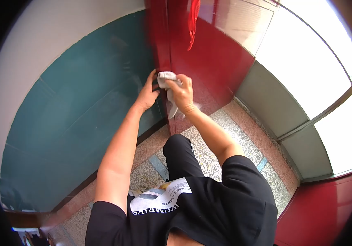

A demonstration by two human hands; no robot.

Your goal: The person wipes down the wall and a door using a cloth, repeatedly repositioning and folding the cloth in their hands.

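A crumpled white cloth (167, 76) is gripped in my right hand (183, 94), close to the vertical edge of a red door panel (209, 61). Part of the cloth hangs below the hand along the panel. My left hand (147, 95) is at the left side of that edge, thumb and fingers apart, with nothing seen in it. Whether its fingertips touch the door edge, I cannot tell.
A teal-painted wall (81, 90) runs along the left. From the top of the door hangs a red ribbon-like strip (192, 24). A bright window (307, 53) with grey lower panels is at the right, above a speckled stone floor (225, 123). My bent knee (180, 153) is below my hands.
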